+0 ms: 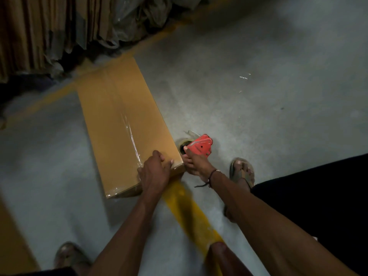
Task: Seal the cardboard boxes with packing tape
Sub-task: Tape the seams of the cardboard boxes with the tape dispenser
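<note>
Grey concrete floor (258,76), dull and scuffed. Yellow painted line (185,208) running across it, passing below the left grip toward the lower edge. Flattened cardboard sheets (29,32) stacked upright well beyond the left grip, up and to its left, with crumpled clear plastic wrap (139,18) beside them. Sandalled foot (242,172) just right of the right grip; second sandal (69,255) far below the left grip. Dark cord bracelet (210,178) at the wrist.

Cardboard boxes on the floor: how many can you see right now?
2. One long box lies ahead, the left hand on its near end; a second box is cut off at the lower left edge.
</note>
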Motion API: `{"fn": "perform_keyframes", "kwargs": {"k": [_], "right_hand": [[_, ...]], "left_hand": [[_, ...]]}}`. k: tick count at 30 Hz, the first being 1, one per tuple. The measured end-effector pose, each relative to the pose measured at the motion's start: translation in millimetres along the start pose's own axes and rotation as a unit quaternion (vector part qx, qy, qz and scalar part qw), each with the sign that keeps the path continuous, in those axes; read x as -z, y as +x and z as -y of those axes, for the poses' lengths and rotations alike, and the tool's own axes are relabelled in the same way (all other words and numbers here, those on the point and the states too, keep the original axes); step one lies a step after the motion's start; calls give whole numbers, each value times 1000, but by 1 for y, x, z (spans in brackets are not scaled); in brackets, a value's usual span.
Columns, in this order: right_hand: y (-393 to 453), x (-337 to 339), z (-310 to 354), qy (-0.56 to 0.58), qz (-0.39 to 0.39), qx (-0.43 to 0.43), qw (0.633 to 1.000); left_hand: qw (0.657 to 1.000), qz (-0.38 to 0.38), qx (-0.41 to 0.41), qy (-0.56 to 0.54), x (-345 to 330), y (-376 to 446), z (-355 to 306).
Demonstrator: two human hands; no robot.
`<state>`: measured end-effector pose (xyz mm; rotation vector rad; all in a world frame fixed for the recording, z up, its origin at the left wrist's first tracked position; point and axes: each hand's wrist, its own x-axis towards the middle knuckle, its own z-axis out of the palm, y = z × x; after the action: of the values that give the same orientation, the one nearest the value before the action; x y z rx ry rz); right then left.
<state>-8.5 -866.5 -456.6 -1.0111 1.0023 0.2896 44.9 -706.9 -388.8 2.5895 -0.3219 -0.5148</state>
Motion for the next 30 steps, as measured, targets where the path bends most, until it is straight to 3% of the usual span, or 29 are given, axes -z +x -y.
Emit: {"fn": "perform_keyframes", "kwargs": {"k": [6,11,15,18,20,22,25,28,30], "right_hand": [[16,-12,-28,79,1,51,996],[33,-15,-44,110,-47,61,991],[45,-13,-51,66,-62,37,995],[43,-8,-38,-46,-139,113,983],[34,-7,-18,-130,-178,207,953],[14,-11,6,-190,-163,297,921],[-16,-24,36,-338,-32,396,853],[-24,-31,43,-521,102,429,731],[-20,-27,40,-586,140,433,671]], "left_hand": [[1000,-19,-3,16,-3,-2,10],[1000,-14,10,13,-6,4,13],[1000,-8,-2,3,-7,10,20],[1000,1,-15,-13,-3,14,27],[998,8,-42,-42,2,16,36],[994,8,-83,-74,5,17,47],[984,4,-141,-105,6,12,62],[977,6,-191,-98,4,8,74],[973,12,-216,-81,4,7,79]]}}
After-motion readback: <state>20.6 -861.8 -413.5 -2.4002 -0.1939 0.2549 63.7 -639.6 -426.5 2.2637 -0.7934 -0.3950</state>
